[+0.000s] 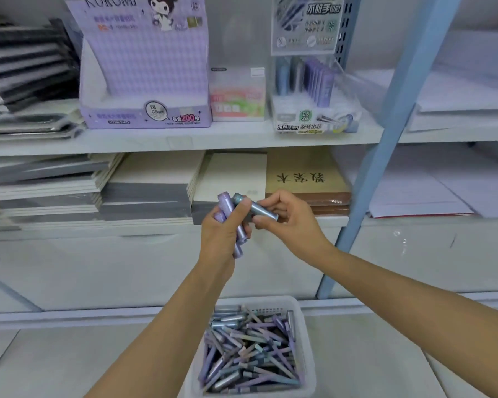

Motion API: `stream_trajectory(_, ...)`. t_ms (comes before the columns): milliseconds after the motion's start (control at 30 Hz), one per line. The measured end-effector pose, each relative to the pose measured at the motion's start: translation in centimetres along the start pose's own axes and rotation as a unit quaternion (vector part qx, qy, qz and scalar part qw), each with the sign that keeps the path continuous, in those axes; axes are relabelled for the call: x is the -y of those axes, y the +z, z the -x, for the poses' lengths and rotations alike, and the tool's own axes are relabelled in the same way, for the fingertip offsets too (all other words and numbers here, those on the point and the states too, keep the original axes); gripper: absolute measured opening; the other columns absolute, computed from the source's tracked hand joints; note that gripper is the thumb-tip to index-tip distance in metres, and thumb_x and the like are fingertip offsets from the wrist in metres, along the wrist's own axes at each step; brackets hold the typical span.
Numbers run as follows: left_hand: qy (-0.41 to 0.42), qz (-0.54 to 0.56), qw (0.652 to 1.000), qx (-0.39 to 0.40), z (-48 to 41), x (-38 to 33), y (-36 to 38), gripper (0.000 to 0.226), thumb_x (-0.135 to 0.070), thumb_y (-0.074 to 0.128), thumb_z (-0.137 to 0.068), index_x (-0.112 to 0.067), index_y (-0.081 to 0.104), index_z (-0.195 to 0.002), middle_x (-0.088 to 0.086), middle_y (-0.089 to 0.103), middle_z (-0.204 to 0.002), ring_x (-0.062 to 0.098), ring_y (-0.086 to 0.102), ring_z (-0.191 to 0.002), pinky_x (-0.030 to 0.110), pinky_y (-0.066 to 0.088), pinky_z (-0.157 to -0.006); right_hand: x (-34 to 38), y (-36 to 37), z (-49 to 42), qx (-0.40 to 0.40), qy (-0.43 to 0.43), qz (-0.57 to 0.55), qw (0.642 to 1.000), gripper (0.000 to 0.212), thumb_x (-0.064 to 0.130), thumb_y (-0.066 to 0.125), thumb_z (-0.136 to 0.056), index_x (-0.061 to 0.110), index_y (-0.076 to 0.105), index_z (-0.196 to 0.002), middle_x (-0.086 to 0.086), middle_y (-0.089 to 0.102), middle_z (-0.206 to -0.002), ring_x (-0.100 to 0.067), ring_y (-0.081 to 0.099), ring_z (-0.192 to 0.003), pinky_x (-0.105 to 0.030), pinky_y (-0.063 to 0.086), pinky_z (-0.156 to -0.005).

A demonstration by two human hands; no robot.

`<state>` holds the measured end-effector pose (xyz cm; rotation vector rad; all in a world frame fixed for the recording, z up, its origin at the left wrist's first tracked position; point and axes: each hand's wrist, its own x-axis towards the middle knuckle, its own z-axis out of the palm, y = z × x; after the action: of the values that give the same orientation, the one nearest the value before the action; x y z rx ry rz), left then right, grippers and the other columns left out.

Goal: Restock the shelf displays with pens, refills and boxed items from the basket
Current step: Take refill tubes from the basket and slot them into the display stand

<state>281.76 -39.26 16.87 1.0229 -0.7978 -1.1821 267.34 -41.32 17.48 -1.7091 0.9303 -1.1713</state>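
White shelves (184, 139) on blue uprights (397, 116) are seen, stacked with notebooks (144, 193) and display boxes; free room is left in the purple display box (144, 81). On the floor below, a white basket (305, 340) is filled with refill tubes (250, 351). Several purple tubes (240, 231) are clasped in the left hand (222, 234); a blue tube (259, 209) is pinched by the right hand (288, 219)

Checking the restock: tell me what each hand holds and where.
Left hand wraps a bunch of purple tubes around their middles. Right hand pinches a blue tube near its lower end, its far end against the left thumb.
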Motion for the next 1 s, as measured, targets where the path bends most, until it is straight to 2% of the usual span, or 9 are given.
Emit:
stream_trajectory(67,0.020,-0.009,1.000,-0.002,-0.1,-1.6,1.1,0.020,-0.022,0.073,-0.083,-0.009,0.058,-0.081,0.000,0.053,-0.047,0.011,0.046,-0.042,0.019,0.042,-0.042,1.5,-0.6,-0.3,-0.016,-0.014,0.000,1.000,0.020,0.008,0.076,-0.081,0.012,0.061,-0.094,0.002,0.070,-0.094,-0.009,0.068,-0.088,-0.019,0.052,-0.077)
stream_trajectory(133,0.041,-0.030,0.999,-0.003,-0.3,-3.0,2.1,0.021,-0.022,0.073,-0.083,-0.010,0.057,-0.079,-0.003,0.051,-0.045,0.011,0.047,-0.043,0.019,0.041,-0.042,3.1,-1.3,-0.6,-0.008,-0.012,-0.016,1.000,0.020,0.014,0.076,-0.081,0.016,0.059,-0.092,-0.002,0.070,-0.096,-0.017,0.067,-0.092,-0.029,0.054,-0.082)
stream_trajectory(267,0.093,-0.060,0.994,0.024,-0.4,-6.0,3.8,0.016,-0.022,0.075,-0.080,-0.013,0.064,-0.087,-0.003,0.057,-0.050,0.009,0.050,-0.043,0.020,0.043,-0.042,5.9,-3.7,-1.6,-0.009,-0.026,-0.037,0.999,0.015,0.012,0.069,-0.087,0.007,0.063,-0.101,-0.019,0.069,-0.101,-0.030,0.066,-0.095,-0.046,0.051,-0.090)
stream_trajectory(467,0.111,-0.103,0.985,0.081,0.3,-8.6,5.8,0.019,-0.026,0.076,-0.079,-0.017,0.070,-0.095,-0.001,0.060,-0.058,0.013,0.051,-0.048,0.023,0.044,-0.048,9.5,-5.5,-2.2,-0.037,-0.065,-0.065,0.995,0.038,0.005,0.062,-0.092,0.020,0.058,-0.126,-0.006,0.061,-0.098,-0.007,0.058,-0.087,-0.021,0.051,-0.082)
stream_trajectory(600,0.092,-0.140,0.978,0.122,1.1,-9.4,7.0,0.006,-0.026,0.075,-0.082,-0.023,0.072,-0.087,0.002,0.058,-0.054,0.010,0.051,-0.046,0.019,0.043,-0.046,11.1,-5.9,-2.8,-0.080,-0.103,-0.032,0.991,0.054,0.011,0.062,-0.093,0.028,0.043,-0.140,-0.010,0.060,-0.097,-0.014,0.060,-0.088,-0.022,0.051,-0.084)
stream_trajectory(700,0.108,-0.147,0.975,0.123,1.1,-10.2,7.6,0.004,-0.019,0.075,-0.083,-0.020,0.071,-0.085,0.001,0.056,-0.052,0.009,0.051,-0.044,0.017,0.043,-0.044,11.7,-6.1,-3.0,-0.095,-0.133,-0.004,0.986,0.066,0.011,0.063,-0.092,0.032,0.033,-0.147,-0.007,0.055,-0.093,-0.008,0.055,-0.083,-0.020,0.050,-0.080)
stream_trajectory(800,0.119,-0.158,0.972,0.128,0.7,-10.9,7.8,0.005,-0.017,0.074,-0.083,-0.017,0.070,-0.083,0.001,0.055,-0.051,0.011,0.050,-0.044,0.020,0.044,-0.044,12.1,-6.3,-3.4,-0.089,-0.133,-0.001,0.987,0.056,0.012,0.063,-0.092,0.031,0.044,-0.141,0.000,0.051,-0.087,-0.007,0.054,-0.076,-0.021,0.051,-0.075)
stream_trajectory(900,0.120,-0.175,0.968,0.134,0.2,-11.3,7.7,0.007,-0.018,0.076,-0.082,-0.017,0.069,-0.085,-0.004,0.059,-0.053,0.011,0.052,-0.045,0.022,0.047,-0.047,12.8,-6.8,-4.1,-0.096,-0.131,-0.013,0.987,0.037,0.013,0.060,-0.094,0.024,0.055,-0.130,-0.009,0.058,-0.092,-0.024,0.060,-0.084,-0.032,0.056,-0.078)
stream_trajectory(1000,0.106,-0.174,0.968,0.144,-0.5,-11.9,7.6,0.009,-0.021,0.076,-0.081,-0.018,0.069,-0.085,-0.005,0.064,-0.058,0.010,0.053,-0.046,0.022,0.048,-0.048,13.7,-7.7,-5.5,-0.102,-0.143,-0.021,0.984,0.023,0.009,0.062,-0.093,0.013,0.063,-0.116,-0.008,0.065,-0.096,-0.018,0.064,-0.087,-0.031,0.057,-0.077)
